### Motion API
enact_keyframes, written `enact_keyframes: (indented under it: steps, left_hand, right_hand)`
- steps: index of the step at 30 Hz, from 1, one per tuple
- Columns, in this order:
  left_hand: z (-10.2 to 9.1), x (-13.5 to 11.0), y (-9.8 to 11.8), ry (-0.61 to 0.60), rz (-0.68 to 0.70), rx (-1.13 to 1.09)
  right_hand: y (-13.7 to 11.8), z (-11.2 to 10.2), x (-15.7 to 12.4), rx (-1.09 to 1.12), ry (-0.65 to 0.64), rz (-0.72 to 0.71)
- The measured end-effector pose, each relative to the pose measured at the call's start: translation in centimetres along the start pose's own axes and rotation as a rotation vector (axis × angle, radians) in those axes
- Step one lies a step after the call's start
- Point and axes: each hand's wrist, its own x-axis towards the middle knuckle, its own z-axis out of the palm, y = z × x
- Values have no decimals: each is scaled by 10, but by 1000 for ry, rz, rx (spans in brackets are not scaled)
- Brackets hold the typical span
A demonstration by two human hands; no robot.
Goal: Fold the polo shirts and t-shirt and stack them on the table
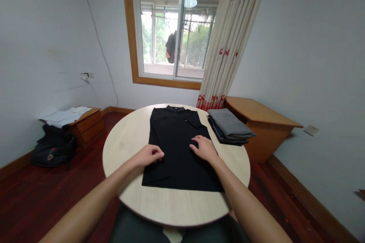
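Note:
A black polo shirt (182,152) is spread on the round pale wooden table (122,140), its collar at the far side and its hem towards me. Both short sleeves lie against its body. Over the shirt's left edge is my left hand (148,155), fingers curled in and thumb close to them; no cloth shows lifted in it. My right hand (204,148) rests on the right part of the shirt, palm down with the fingers apart. To the right of the shirt sits a stack of folded clothes (229,123), grey on top and dark below.
Behind the table are a window (178,26) and a patterned curtain (225,45). A wooden desk (262,114) stands at the right, close to the table. Left, papers (67,115) lie on a low drawer cabinet (89,125), with a black bag (54,146) on the floor.

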Motion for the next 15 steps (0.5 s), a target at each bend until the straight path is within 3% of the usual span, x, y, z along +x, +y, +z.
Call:
enact_keyframes:
  steps: [2, 4, 6, 10, 15]
  left_hand:
    - [-28, 40, -15, 160, -70, 28]
    - [-57, 80, -29, 361, -223, 177]
    - [-83, 116, -43, 452, -316, 255]
    - [-118, 171, -70, 531, -485, 341]
    - [-133, 229, -97, 531, -637, 360]
  right_hand:
    - [-31, 3, 14, 212, -49, -160]
    - [-56, 14, 27, 384, -130, -283]
    - [-73, 27, 36, 504, -209, -386]
    - [-85, 47, 39, 641, -230, -457]
    - [-86, 44, 28, 620, -238, -369]
